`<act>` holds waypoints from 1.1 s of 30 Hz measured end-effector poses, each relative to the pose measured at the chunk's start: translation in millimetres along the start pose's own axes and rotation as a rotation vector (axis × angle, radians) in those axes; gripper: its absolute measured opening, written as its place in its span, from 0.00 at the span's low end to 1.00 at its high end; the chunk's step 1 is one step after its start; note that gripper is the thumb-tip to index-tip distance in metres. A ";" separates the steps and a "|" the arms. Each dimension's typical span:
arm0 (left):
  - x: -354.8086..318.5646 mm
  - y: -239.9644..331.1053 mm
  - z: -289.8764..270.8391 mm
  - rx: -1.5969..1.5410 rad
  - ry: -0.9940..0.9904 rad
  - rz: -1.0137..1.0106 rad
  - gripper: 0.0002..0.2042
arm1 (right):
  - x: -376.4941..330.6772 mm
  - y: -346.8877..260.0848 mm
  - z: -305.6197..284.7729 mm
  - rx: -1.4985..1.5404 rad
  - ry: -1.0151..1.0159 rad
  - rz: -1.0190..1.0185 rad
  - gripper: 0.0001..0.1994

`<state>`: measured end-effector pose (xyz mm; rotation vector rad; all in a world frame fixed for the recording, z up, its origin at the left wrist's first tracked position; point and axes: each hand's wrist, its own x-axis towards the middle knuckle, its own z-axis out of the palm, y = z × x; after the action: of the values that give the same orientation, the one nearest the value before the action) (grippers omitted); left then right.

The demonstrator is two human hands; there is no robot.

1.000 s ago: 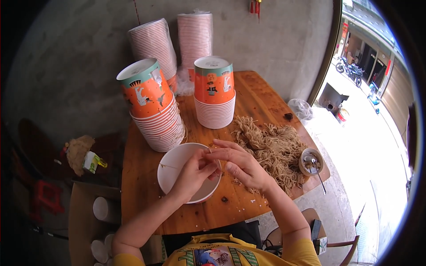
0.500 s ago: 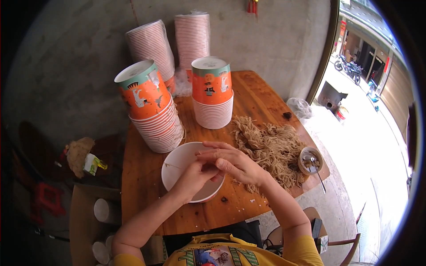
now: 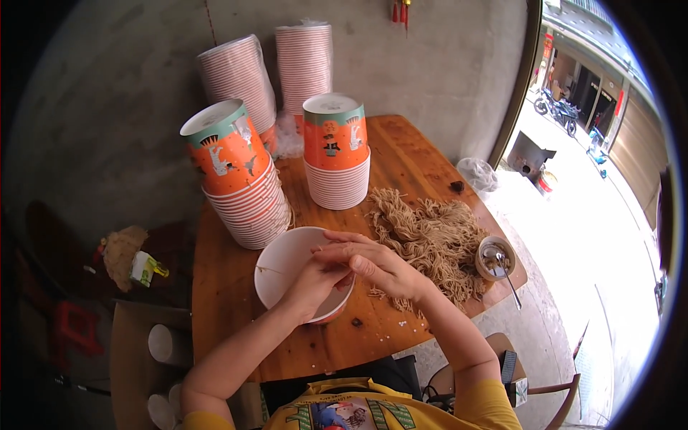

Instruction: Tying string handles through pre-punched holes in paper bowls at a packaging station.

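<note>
Hands: my right hand [image 3: 380, 267] lies over my left hand [image 3: 312, 288], I can't tell if my fingers [image 3: 347, 251] grip anything | Where: white bowl [image 3: 287, 254] under them on the desk [image 3: 340, 351], brown stringy pile [image 3: 433, 244] near | Risk: left hand, so near the bowl, could tip it

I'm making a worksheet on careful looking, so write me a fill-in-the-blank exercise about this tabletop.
1. The left hand and right hand overlap in view above a bowl whose inside is ____.
2. From the person's viewpoint, the tangled tan strands lie to the ____ of that bowl.
3. The orange-and-green tub topping the leaning front stack stands upside ____.
4. The main colour of the person's shirt is ____.

Missing words: white; right; down; yellow.
</note>
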<state>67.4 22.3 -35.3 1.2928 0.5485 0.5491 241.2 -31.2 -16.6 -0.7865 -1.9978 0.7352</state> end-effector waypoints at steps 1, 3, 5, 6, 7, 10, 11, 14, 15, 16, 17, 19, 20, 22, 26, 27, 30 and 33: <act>1.3 -0.6 -0.5 -0.002 -0.024 0.034 0.06 | -0.3 -0.2 -0.8 0.017 -0.002 0.011 0.27; 1.6 -0.7 0.1 -0.004 -0.048 0.065 0.06 | -0.2 0.0 -1.1 0.035 -0.003 0.023 0.28; -1.0 0.3 2.6 -0.080 -0.036 0.048 0.05 | 0.0 -0.5 -1.0 0.062 0.002 0.054 0.32; -1.8 0.7 3.1 -0.080 -0.036 0.048 0.05 | 0.0 -0.3 -0.8 0.062 0.002 0.054 0.32; -2.5 1.1 3.5 -0.087 -0.031 0.042 0.05 | -0.1 0.2 -0.6 0.077 -0.002 0.061 0.32; -1.8 -1.2 -0.9 -0.063 -0.028 0.022 0.03 | 0.2 0.3 -0.3 0.090 -0.017 0.061 0.32; -1.0 -1.6 -2.4 -0.031 -0.031 0.005 0.02 | 0.3 0.4 -0.5 0.090 -0.025 0.055 0.32; -1.2 2.4 5.6 0.007 0.107 -0.064 0.04 | -0.7 -1.3 -1.9 0.094 -0.031 0.028 0.33; 0.1 1.2 4.8 0.009 0.108 -0.065 0.04 | -1.5 -1.0 -2.5 0.095 -0.030 0.027 0.33; 2.1 -1.4 2.8 0.006 0.076 -0.057 0.03 | -2.5 -0.5 -3.3 0.095 -0.031 0.027 0.33; 2.1 -3.1 0.1 -0.002 0.040 -0.045 0.02 | -1.8 -1.1 -2.3 0.088 -0.036 0.031 0.33; 0.5 -3.8 -2.4 -0.009 -0.004 -0.010 0.02 | 0.2 0.6 -0.8 0.079 -0.035 0.049 0.33; 1.2 -3.6 -1.3 -0.008 -0.045 0.018 0.02 | -0.7 2.2 -2.0 0.077 -0.028 0.063 0.33; 1.7 -4.5 1.3 -0.054 -0.058 0.027 0.02 | -1.9 3.2 -3.4 0.074 -0.022 0.071 0.33; 0.3 -0.7 4.3 -0.082 -0.072 0.024 0.02 | -2.2 8.3 -4.3 0.067 -0.015 0.086 0.32; 0.1 -0.7 3.1 -0.082 -0.071 0.025 0.02 | -2.4 9.4 -3.9 0.067 -0.015 0.084 0.32; 0.6 -3.0 -2.4 -0.049 -0.085 -0.042 0.03 | -2.6 12.3 -2.9 -0.020 0.017 0.085 0.29; 2.4 -3.2 -2.8 -0.058 -0.108 -0.073 0.03 | -3.8 13.9 -4.0 -0.103 0.040 0.124 0.30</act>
<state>67.6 25.3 -39.1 1.2346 0.4842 0.4291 249.8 -24.5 -26.8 -0.9850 -1.9774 0.6861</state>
